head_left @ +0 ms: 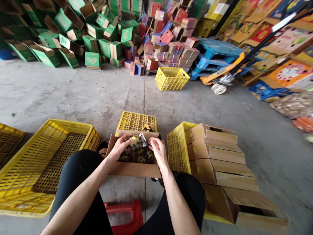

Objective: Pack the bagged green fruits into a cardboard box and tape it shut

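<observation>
An open cardboard box (pixel 133 169) sits on the floor between my knees, resting against an upturned yellow crate (pixel 137 121). Inside it lies a clear plastic bag of dark and yellowish fruit (pixel 137 150). My left hand (pixel 120 146) grips the bag's left side with curled fingers. My right hand (pixel 158 150) pinches the bag's right side at the box edge. Both hands are over the box.
A large empty yellow crate (pixel 36 163) lies tilted at my left. At my right a yellow crate (pixel 178 147) holds a row of stacked cardboard boxes (pixel 220 163). A red stool (pixel 124 213) is under me. Green and red cartons, another yellow crate (pixel 171 78), blue pallets and a pallet jack (pixel 225 78) stand far back.
</observation>
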Available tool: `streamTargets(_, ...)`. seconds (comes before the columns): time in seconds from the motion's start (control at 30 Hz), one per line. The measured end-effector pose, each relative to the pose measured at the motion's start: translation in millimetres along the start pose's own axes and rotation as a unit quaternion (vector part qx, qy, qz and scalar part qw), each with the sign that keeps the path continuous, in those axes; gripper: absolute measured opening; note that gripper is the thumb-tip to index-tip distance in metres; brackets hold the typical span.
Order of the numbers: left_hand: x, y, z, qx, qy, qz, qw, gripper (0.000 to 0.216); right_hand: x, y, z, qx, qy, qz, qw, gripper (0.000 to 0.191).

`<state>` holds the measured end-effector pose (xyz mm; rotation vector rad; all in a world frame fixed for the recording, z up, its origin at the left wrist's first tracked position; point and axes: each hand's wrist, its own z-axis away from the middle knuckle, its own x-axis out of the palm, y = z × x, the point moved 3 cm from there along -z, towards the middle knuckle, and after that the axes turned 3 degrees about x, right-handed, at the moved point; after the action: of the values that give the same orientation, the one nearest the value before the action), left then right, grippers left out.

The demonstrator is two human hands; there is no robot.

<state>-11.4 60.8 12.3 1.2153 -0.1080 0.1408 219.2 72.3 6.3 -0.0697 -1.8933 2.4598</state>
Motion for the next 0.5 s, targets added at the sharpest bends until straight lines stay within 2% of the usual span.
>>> streamTargets(0.1,-14,7,-4,0.079,0.020,-0.132,0.988,0.045,-5,-1,-2,-0.051,-0.011,0.207,0.977,0.022)
streamTargets(0.23,-22,0,-6,0.136,0.050,-0.285,0.947,0.033,5,6,1,-0.031,-0.079,0.457,0.885,0.033)
streamTargets(0.3,-22,-10,-6,0.134,0.065,-0.354,0.923,0.034,11,11,3,-0.011,-0.100,0.506,0.857,0.035)
streamTargets(0.4,-22,-24,-7,0.116,0.060,-0.443,0.887,0.040,18,20,5,0.004,-0.111,0.530,0.840,0.032)
streamTargets(0.5,-23,-30,-10,0.129,0.044,-0.478,0.868,0.044,19,25,6,0.012,-0.114,0.557,0.823,0.029)
